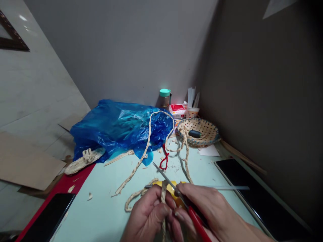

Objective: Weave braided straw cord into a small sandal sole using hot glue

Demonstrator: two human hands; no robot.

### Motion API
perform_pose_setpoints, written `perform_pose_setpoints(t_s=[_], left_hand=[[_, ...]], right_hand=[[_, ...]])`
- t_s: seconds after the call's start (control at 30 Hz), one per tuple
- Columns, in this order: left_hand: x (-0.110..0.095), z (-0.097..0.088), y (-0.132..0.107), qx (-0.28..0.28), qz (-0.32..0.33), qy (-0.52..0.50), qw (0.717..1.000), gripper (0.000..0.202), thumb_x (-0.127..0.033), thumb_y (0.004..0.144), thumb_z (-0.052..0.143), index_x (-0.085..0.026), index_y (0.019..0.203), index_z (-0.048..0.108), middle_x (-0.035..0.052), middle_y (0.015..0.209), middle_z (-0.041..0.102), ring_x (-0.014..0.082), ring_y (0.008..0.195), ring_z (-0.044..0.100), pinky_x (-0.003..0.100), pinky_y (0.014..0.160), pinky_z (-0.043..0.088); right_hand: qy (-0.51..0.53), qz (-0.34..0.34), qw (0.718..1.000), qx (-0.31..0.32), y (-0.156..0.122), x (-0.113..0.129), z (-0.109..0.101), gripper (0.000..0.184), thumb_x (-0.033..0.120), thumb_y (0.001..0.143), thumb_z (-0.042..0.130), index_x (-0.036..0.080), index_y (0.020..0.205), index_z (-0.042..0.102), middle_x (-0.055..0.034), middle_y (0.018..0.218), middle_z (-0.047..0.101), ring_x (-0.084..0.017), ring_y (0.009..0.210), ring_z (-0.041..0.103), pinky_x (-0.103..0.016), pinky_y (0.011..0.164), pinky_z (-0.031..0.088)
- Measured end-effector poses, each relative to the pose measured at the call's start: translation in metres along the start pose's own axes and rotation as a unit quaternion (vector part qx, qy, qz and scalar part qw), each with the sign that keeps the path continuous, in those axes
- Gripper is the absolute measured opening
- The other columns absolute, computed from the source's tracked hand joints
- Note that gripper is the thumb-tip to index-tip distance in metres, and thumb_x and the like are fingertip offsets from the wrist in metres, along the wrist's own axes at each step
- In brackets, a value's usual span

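My left hand (146,216) pinches a braided straw cord (163,196) upright between its fingers at the table's front. My right hand (212,205) is closed around red-handled scissors (198,224), whose blades point up and to the left. The blades cross by the cord's upper end; whether they touch it I cannot tell. Behind the hands lies a yellow object (171,189), mostly hidden. A curved piece of braid (129,203) rests left of it. Farther back, a long thin braid (149,134) loops over the table toward the basket.
A blue plastic bag (113,124) covers the back left. The woven basket (207,129) holds a dark spool (194,133). A straw shoe (84,161) and a phone (50,218) lie left; a dark-screened tablet (254,191) lies right. Red yarn (164,162) sits mid-table.
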State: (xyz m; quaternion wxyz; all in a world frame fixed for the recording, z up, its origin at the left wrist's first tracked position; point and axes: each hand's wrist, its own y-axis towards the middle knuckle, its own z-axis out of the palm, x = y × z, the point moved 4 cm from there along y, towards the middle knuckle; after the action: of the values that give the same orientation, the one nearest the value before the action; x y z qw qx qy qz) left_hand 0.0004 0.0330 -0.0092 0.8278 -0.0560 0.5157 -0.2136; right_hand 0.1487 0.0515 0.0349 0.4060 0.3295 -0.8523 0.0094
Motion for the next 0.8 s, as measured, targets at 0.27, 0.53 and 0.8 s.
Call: perform_pose_setpoints(t_s=[0.27,0.53,0.8], left_hand=[[-0.006,-0.005,-0.003,0.049,-0.028,-0.053,0.997,0.033,-0.048,0.088,0.069,-0.017,0.087,0.058,0.0003,0.061,0.07,0.0091,0.049,0.061,0.017,0.05,0.043],[-0.001,-0.008,0.006,0.13,0.046,-0.183,0.973,0.03,-0.038,0.09,0.068,-0.013,0.074,0.065,-0.003,0.06,0.056,0.0019,0.038,0.036,0.015,0.041,0.037],[-0.012,-0.006,0.0,0.042,0.004,-0.106,0.993,0.033,-0.049,0.084,0.073,-0.016,0.085,0.068,-0.0067,0.048,0.05,0.0023,0.037,0.026,0.016,0.041,0.025]], right_hand=[[-0.213,0.075,0.968,-0.106,0.005,-0.06,-0.084,0.033,0.038,0.1,0.047,0.016,0.122,0.057,-0.0133,0.103,0.066,-0.027,0.081,0.066,-0.033,0.064,0.053],[-0.229,0.042,0.972,0.018,-0.005,-0.103,-0.112,0.03,0.036,0.093,0.049,0.022,0.113,0.067,-0.0102,0.109,0.069,-0.026,0.09,0.069,-0.033,0.073,0.06],[-0.277,0.093,0.956,0.01,-0.014,-0.129,-0.098,0.018,0.019,0.077,0.06,0.02,0.091,0.073,-0.0072,0.073,0.071,-0.021,0.054,0.065,-0.026,0.049,0.052]])
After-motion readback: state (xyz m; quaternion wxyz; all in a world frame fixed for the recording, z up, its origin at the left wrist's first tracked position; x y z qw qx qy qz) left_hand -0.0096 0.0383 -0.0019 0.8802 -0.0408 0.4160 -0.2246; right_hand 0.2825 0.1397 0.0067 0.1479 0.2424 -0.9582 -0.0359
